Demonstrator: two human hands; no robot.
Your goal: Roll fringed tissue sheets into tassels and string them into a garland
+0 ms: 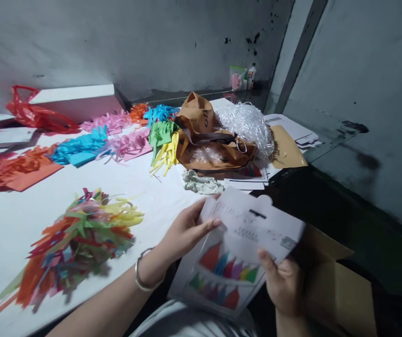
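Note:
Between my two hands is a white flat paper packet (232, 248) with a hang slot near its top and a printed picture of coloured tassel bunting. My left hand (190, 227) grips its upper left edge, thumb on the front face. On the right side, my right hand (281, 281) pinches it, thumb on the front; this hand is slightly blurred and its other fingers are hidden behind the packet. The packet tilts above my lap. To the left on the white table (123, 290) lies a loose bunch of multicoloured tissue tassels (81, 238).
Fringed tissue bundles, such as a blue one (81, 145), lie across the table. An orange-brown fabric bag (201, 135) stands beside tangled clear strings (248, 126). A crumpled whitish cloth (201, 182) sits in front. At lower right is an open cardboard box (351, 290). A red plastic bag (42, 117) lies back left.

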